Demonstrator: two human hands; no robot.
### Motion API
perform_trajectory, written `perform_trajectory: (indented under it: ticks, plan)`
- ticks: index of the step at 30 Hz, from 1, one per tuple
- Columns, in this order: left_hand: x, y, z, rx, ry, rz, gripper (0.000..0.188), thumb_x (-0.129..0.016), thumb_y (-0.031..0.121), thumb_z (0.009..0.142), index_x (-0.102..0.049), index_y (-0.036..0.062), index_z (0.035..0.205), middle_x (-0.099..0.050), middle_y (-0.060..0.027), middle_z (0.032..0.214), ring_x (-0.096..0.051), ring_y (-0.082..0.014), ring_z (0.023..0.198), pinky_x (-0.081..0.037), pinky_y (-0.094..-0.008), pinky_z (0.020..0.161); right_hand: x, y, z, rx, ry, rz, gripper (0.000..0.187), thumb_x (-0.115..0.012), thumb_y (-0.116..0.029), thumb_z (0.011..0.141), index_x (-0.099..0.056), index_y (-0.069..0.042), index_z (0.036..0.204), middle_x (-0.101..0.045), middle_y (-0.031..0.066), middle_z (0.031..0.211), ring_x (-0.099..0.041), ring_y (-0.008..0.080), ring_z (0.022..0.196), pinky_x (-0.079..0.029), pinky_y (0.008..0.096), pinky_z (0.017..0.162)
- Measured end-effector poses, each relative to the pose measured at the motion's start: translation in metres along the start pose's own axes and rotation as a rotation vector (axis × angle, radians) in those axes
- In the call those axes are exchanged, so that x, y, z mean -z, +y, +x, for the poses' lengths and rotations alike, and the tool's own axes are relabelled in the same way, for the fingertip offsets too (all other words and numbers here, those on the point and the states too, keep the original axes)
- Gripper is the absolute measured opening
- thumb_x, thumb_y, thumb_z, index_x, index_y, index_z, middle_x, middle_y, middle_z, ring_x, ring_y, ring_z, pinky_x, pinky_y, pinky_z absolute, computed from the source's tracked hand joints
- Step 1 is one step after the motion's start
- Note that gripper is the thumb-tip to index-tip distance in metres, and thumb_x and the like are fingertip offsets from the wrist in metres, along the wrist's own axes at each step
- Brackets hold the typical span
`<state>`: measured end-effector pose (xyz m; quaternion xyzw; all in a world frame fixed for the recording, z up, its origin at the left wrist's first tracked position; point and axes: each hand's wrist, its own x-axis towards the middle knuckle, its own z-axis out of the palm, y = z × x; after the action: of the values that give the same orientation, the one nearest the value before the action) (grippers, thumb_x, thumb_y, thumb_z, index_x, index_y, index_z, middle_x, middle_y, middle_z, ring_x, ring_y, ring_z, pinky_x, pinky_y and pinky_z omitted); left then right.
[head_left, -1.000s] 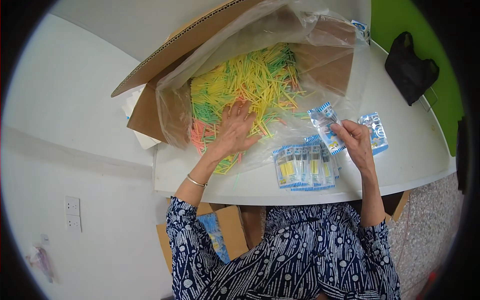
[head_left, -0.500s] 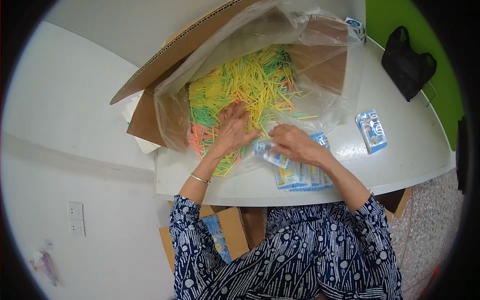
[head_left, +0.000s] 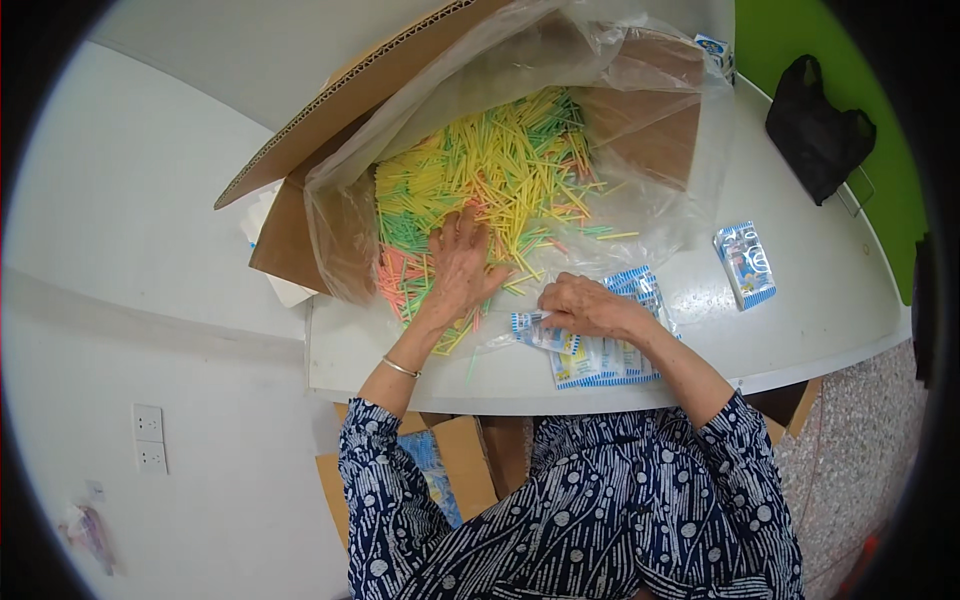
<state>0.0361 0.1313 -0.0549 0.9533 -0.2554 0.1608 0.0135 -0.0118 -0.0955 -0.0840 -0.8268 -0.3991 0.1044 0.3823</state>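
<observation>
My left hand (head_left: 460, 275) lies on a heap of thin yellow, green and pink sticks (head_left: 500, 165), its fingers stretched out and the thumb apart. The heap sits in an open cardboard box (head_left: 640, 140) lined with a clear plastic bag (head_left: 345, 225). To the right, my right hand (head_left: 588, 308) has its fingers closed on the edge of a small blue-and-white packet (head_left: 545, 335). Beneath and beside that hand, several similar packets (head_left: 610, 365) lie in an overlapping row on the white table; the hand partly covers them.
Another packet (head_left: 745, 265) lies farther right on the table (head_left: 830, 290). A black bag (head_left: 820, 130) hangs against the green wall at the far right. Below the table's front edge stands an open cardboard box (head_left: 465, 470) with blue packets inside. A white wall (head_left: 180, 260) borders the left.
My right hand has shifted slightly down with the packet, which now lies lower and flatter by the row. My left hand has stayed on the sticks, moving only slightly.
</observation>
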Motion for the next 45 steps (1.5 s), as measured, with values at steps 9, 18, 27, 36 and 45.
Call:
perform_trajectory:
  ticks: [9, 18, 27, 36, 45]
  plan:
    - [0.025, 0.001, 0.011, -0.329, -0.217, 0.047, 0.06, -0.068, 0.022, 0.067, -0.051, 0.0052, 0.121, -0.033, -0.0225, 0.138, -0.034, -0.039, 0.124, -0.028, -0.0531, 0.099, 0.0, 0.002, -0.003, 0.023, 0.016, 0.011, 0.023, -0.063, -0.021, 0.082, -0.062, 0.001, 0.091, -0.063, 0.0114, 0.09, -0.054, 0.029, 0.093, -0.045, 0.0386, 0.083]
    - [0.006, 0.0, 0.044, -0.513, -0.211, 0.226, 0.063, -0.063, 0.009, 0.065, -0.046, 0.0057, 0.125, -0.03, -0.0161, 0.143, -0.028, -0.0355, 0.133, -0.019, -0.054, 0.109, -0.001, 0.003, -0.003, -0.008, 0.007, 0.056, 0.024, -0.063, -0.02, 0.082, -0.063, 0.001, 0.092, -0.064, 0.0129, 0.094, -0.055, 0.0298, 0.095, -0.044, 0.0379, 0.085]
    - [0.005, -0.003, 0.043, -0.544, -0.272, 0.245, 0.039, -0.055, 0.005, 0.072, -0.053, 0.0005, 0.11, -0.038, -0.0173, 0.133, -0.027, -0.034, 0.133, -0.02, -0.0516, 0.109, -0.001, 0.004, -0.004, -0.007, -0.004, 0.06, 0.025, -0.061, -0.022, 0.084, -0.063, 0.001, 0.093, -0.063, 0.0131, 0.097, -0.054, 0.0294, 0.099, -0.043, 0.0375, 0.089]
    - [-0.007, -0.028, 0.045, -0.443, -0.242, -0.127, 0.038, -0.059, 0.013, 0.078, -0.052, 0.0008, 0.113, -0.042, -0.0163, 0.13, -0.032, -0.0317, 0.129, -0.024, -0.0468, 0.105, -0.004, 0.01, -0.002, 0.01, 0.057, 0.116, 0.024, -0.061, -0.023, 0.083, -0.06, 0.001, 0.078, -0.061, 0.0123, 0.086, -0.054, 0.0284, 0.093, -0.041, 0.0358, 0.087]
    - [0.025, 0.004, 0.058, 0.212, -0.311, -0.736, 0.046, -0.05, 0.028, 0.092, -0.043, -0.0019, 0.127, -0.05, -0.0134, 0.121, -0.045, -0.0235, 0.112, -0.031, -0.0333, 0.099, 0.019, 0.014, -0.001, -0.149, -0.019, 0.331, 0.026, -0.063, -0.024, 0.085, -0.067, 0.002, 0.087, -0.066, 0.0122, 0.079, -0.062, 0.0219, 0.073, -0.047, 0.0327, 0.07]
